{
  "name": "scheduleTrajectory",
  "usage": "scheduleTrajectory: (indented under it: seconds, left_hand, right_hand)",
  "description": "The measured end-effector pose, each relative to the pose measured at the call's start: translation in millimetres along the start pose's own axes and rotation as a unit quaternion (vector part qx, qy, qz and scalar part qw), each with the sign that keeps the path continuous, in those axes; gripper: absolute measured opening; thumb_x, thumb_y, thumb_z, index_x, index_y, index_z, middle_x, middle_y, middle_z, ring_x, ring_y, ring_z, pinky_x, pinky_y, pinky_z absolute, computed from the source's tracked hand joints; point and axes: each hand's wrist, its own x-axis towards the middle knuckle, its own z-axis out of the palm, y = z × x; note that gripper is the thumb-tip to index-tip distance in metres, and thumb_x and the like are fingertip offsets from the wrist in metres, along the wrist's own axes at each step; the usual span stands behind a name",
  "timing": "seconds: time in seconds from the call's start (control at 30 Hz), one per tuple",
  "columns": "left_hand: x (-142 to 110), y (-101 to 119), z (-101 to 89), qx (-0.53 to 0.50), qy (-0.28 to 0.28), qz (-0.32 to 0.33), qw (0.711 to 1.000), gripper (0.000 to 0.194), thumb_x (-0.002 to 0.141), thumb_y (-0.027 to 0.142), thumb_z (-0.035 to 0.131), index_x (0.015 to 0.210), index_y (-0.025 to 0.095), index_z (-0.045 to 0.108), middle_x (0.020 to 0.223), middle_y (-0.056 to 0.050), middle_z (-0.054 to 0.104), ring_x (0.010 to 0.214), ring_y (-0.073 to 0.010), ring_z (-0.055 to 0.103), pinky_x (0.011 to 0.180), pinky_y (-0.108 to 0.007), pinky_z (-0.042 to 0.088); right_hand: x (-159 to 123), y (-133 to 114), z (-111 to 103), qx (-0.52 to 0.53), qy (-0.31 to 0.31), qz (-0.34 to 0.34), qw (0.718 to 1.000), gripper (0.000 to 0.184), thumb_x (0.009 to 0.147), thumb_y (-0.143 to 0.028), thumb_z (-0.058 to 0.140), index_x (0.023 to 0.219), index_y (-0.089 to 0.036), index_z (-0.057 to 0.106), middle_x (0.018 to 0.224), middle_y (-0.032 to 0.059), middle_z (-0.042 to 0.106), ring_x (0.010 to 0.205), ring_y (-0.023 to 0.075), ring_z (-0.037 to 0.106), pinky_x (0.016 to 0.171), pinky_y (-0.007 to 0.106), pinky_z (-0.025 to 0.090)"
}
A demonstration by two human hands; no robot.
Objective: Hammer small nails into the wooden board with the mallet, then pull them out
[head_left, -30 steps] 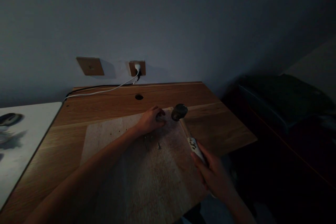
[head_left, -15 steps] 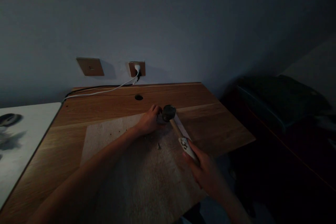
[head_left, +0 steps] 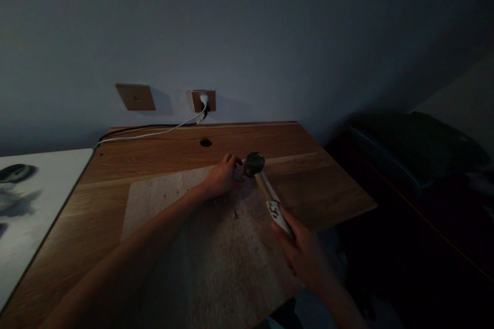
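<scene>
My right hand (head_left: 299,244) grips the hammer (head_left: 273,208), which slants forward-left to its head just right of my left hand (head_left: 219,179), whose grip I can't make out.

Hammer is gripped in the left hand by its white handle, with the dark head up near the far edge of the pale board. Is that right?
Not the left hand: the head view shows the right hand gripping the hammer by its white handle. The dark head is indeed near the far edge of the pale board.
</scene>
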Motion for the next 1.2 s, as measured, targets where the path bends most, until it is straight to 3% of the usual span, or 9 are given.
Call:
scheduleTrajectory:
  seconds: [0.13,0.3,0.47,0.83,0.9,1.03,1.1,1.2]
  left_hand:
    - [1,-1,0.4,-0.01,-0.008,0.019,1.0,0.027,0.081,0.034,0.078,0.102,0.021,0.067,0.107,-0.006,0.06,0.092,-0.0213,0.066,0.084,-0.034,0.055]
    - [2,-2,1.6,-0.015,-0.003,0.037,0.999,0.008,0.086,0.02,0.07,0.093,0.019,0.072,0.096,-0.005,0.065,0.087,-0.0196,0.066,0.082,-0.031,0.053]
    - [2,0,0.7,0.002,-0.008,0.047,0.999,0.014,0.085,0.013,0.066,0.093,0.019,0.074,0.095,-0.006,0.069,0.089,-0.0201,0.068,0.083,-0.03,0.053]
    - [0,-1,1.0,-0.015,-0.031,0.037,0.999,0.015,0.087,0.016,0.066,0.099,0.02,0.074,0.097,-0.006,0.071,0.087,-0.0205,0.07,0.081,-0.03,0.053]
    - [0,1,0.7,-0.002,-0.032,0.036,0.999,0.025,0.083,0.02,0.072,0.108,0.019,0.071,0.105,-0.007,0.068,0.091,-0.0223,0.069,0.082,-0.032,0.054]
    - [-2,6,-0.6,0.014,-0.006,0.015,1.0,0.07,0.069,0.04,0.089,0.129,0.018,0.058,0.123,-0.012,0.057,0.103,-0.0277,0.067,0.087,-0.038,0.056]
    - [-2,7,-1.4,0.005,-0.005,0.005,1.0,0.074,0.07,0.046,0.088,0.13,0.018,0.056,0.123,-0.012,0.055,0.103,-0.0278,0.068,0.089,-0.039,0.057]
    - [-2,7,-1.2,-0.002,-0.011,0.002,1.0,0.066,0.074,0.045,0.085,0.127,0.018,0.057,0.122,-0.011,0.056,0.103,-0.0274,0.067,0.09,-0.041,0.056]
  right_hand:
    - [-3,9,-1,0.044,0.01,0.043,0.998,0.072,0.093,-0.057,0.053,0.151,-0.015,0.053,0.045,-0.0092,0.046,0.033,0.0129,0.044,0.032,0.021,0.035]
    - [-2,7,-5,0.045,0.01,0.064,0.997,0.076,0.09,-0.057,0.054,0.151,-0.011,0.052,0.043,-0.0113,0.042,0.033,0.012,0.043,0.032,0.02,0.036]
    - [-2,7,-2,0.051,-0.005,0.056,0.997,0.073,0.09,-0.058,0.055,0.147,-0.012,0.057,0.046,-0.0111,0.042,0.034,0.0115,0.043,0.032,0.02,0.036]
    - [-3,-2,0,0.054,-0.025,0.029,0.998,0.072,0.094,-0.055,0.056,0.153,-0.014,0.052,0.045,-0.009,0.044,0.035,0.0132,0.046,0.035,0.021,0.038]
    - [-2,-3,1,0.047,-0.014,0.017,0.999,0.071,0.093,-0.056,0.057,0.151,-0.014,0.055,0.045,-0.0069,0.048,0.036,0.0149,0.048,0.036,0.023,0.041]
    - [2,-5,0,0.007,-0.009,0.004,1.0,0.065,0.091,-0.055,0.058,0.145,-0.019,0.063,0.051,-0.0015,0.06,0.038,0.0178,0.053,0.036,0.026,0.043]
    - [2,-4,-2,-0.008,-0.016,0.001,1.0,0.062,0.091,-0.054,0.059,0.143,-0.021,0.065,0.054,-0.0005,0.062,0.04,0.0182,0.056,0.037,0.026,0.044]
    - [1,2,-4,-0.007,-0.004,0.004,1.0,0.062,0.091,-0.055,0.058,0.142,-0.02,0.066,0.052,-0.0011,0.06,0.041,0.0187,0.057,0.038,0.026,0.045]
